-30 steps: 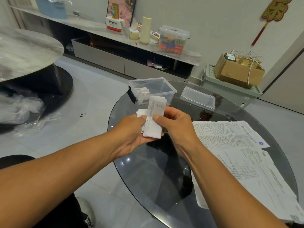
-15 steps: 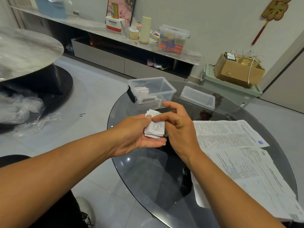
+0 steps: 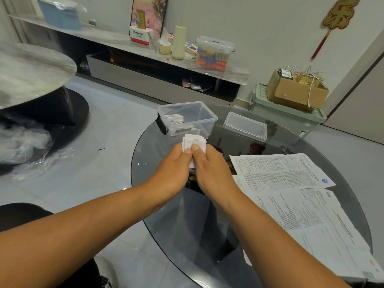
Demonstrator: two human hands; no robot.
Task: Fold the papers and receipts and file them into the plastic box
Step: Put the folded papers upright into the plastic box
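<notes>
Over the near-left part of the round dark smoked-glass table point(image 3: 166, 231), both hands are pressed together around a small folded wad of white receipts point(image 3: 193, 143). Left hand point(image 3: 173, 166) has its thumb on top of the wad and the fingers curled under it, right hand point(image 3: 209, 167) does pretty much the same from the other side, so the two thumbs sit side by side on the paper and the top edge of the stack fans out a bit above them. Wad is held up off the glass, just in front of the clear rectangular plastic box point(image 3: 204, 113), not in it. That box stands open on the far side of the table and already has some folded slips point(image 3: 176, 119) leaning against its left wall, plus a dark clip thing on the outside of that wall. Its clear plastic lid point(image 3: 245, 126) lies flat on the glass just to the right of it, apart from the box. Over on the right side of the table there's a spread of big white printed paper sheets point(image 3: 301, 194), unfolded and overlapping, kinda crumpled, running right out to the near-right rim. Can't read what's printed on any of it, too small.
</notes>
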